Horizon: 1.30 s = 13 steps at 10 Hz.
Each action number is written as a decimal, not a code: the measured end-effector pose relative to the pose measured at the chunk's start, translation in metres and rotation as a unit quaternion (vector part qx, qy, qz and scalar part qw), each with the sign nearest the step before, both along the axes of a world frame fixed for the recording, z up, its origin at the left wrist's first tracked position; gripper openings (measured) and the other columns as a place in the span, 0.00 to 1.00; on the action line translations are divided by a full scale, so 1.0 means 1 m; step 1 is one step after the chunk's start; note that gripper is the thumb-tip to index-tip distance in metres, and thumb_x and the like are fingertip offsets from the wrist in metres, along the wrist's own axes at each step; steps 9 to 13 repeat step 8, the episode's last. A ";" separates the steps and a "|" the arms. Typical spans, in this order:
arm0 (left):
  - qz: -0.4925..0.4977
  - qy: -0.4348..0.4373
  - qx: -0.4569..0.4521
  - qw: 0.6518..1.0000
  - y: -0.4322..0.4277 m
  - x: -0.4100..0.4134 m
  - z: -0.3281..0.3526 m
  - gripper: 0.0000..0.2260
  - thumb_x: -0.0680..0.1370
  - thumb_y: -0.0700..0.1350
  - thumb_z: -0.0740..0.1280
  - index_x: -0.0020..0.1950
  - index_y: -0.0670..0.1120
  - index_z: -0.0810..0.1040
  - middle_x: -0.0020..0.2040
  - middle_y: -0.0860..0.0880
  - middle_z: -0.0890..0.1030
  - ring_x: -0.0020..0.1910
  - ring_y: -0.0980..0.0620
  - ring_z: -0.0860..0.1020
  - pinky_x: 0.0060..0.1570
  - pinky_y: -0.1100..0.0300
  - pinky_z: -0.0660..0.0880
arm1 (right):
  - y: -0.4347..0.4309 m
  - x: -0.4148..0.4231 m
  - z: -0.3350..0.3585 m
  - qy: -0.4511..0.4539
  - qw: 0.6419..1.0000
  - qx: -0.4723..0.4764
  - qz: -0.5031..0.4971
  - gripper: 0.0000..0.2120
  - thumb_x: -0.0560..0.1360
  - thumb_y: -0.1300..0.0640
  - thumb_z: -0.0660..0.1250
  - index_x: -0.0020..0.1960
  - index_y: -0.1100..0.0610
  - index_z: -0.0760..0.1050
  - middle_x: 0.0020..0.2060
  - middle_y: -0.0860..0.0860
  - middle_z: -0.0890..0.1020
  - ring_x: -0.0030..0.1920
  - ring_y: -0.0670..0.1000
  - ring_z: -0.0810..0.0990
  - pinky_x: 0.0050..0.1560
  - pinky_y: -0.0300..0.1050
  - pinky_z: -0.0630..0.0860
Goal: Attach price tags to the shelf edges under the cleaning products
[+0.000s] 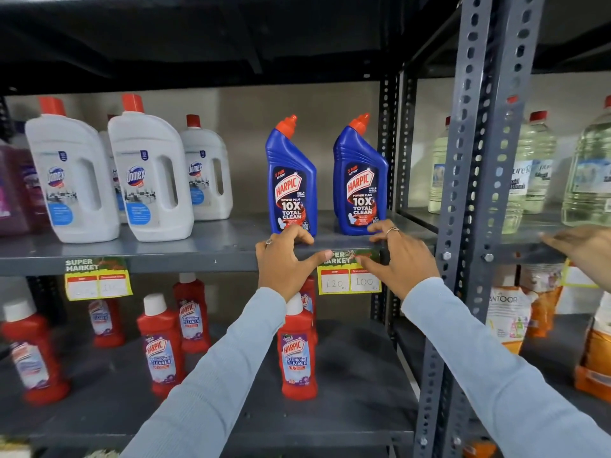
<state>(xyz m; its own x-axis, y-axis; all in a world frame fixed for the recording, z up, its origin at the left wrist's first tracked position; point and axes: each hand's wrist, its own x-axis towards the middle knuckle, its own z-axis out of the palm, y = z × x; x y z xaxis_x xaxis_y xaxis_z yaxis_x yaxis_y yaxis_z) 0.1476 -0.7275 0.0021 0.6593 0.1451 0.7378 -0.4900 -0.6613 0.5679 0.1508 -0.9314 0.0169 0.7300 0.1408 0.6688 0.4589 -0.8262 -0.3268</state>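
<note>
Grey metal shelf edge [198, 264] spans the frame, two blue Harpic bottles [292, 180] standing on it. Left hand [284, 259] grips the edge, thumb on the yellow-and-green price tag [348, 276]. Right hand [400, 259] presses the tag's top strip flat against the edge, directly under the bottles. Another tag [97, 279] hangs further left.

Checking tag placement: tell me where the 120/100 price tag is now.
In the head view, right of centre: the price tag hangs from the shelf edge below the two blue Harpic bottles, between both hands.
</note>
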 end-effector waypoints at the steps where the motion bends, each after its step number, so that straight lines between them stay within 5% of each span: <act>1: 0.004 -0.008 0.030 1.000 0.001 0.002 -0.002 0.14 0.69 0.61 0.70 0.50 0.58 0.75 0.51 0.59 0.79 0.53 0.60 0.70 0.57 0.58 0.60 | 0.008 0.001 0.001 0.001 0.999 -0.017 -0.030 0.25 0.68 0.36 0.65 0.60 0.46 0.73 0.57 0.47 0.80 0.59 0.51 0.75 0.64 0.53 0.65; 5: 0.023 -0.009 0.053 0.998 0.000 0.002 -0.003 0.14 0.70 0.60 0.69 0.51 0.54 0.78 0.52 0.55 0.80 0.57 0.59 0.70 0.57 0.58 0.61 | 0.017 0.003 -0.014 -0.070 0.990 -0.065 -0.099 0.20 0.72 0.37 0.59 0.57 0.48 0.74 0.53 0.48 0.81 0.56 0.53 0.75 0.64 0.56 0.62; 6: 0.036 -0.015 0.129 0.991 0.000 -0.005 0.003 0.16 0.72 0.59 0.68 0.53 0.51 0.77 0.53 0.53 0.81 0.58 0.55 0.73 0.56 0.58 0.64 | 0.019 -0.002 -0.012 -0.038 0.990 -0.095 -0.099 0.20 0.74 0.38 0.58 0.59 0.48 0.72 0.56 0.49 0.79 0.59 0.54 0.74 0.66 0.58 0.60; 7: 0.075 -0.012 0.320 0.945 0.001 -0.015 0.022 0.17 0.74 0.60 0.64 0.54 0.48 0.75 0.54 0.49 0.80 0.58 0.50 0.75 0.55 0.54 0.70 | 0.021 -0.012 0.010 0.042 0.992 -0.098 -0.066 0.22 0.72 0.40 0.62 0.61 0.50 0.69 0.61 0.50 0.76 0.64 0.55 0.70 0.69 0.61 0.59; 8: 0.111 0.040 0.457 0.882 0.001 -0.022 0.046 0.21 0.72 0.63 0.64 0.54 0.47 0.74 0.54 0.48 0.80 0.56 0.46 0.76 0.56 0.51 0.72 | 0.017 -0.036 0.021 0.035 0.996 0.056 0.055 0.31 0.68 0.42 0.69 0.66 0.50 0.65 0.65 0.48 0.72 0.66 0.50 0.68 0.65 0.46 0.68; 13: 0.111 0.040 0.457 0.882 0.001 -0.022 0.046 0.21 0.72 0.63 0.64 0.54 0.47 0.74 0.54 0.48 0.80 0.56 0.46 0.76 0.56 0.51 0.72 | 0.017 -0.036 0.021 0.035 0.996 0.056 0.055 0.31 0.68 0.42 0.69 0.66 0.50 0.65 0.65 0.48 0.72 0.66 0.50 0.68 0.65 0.46 0.68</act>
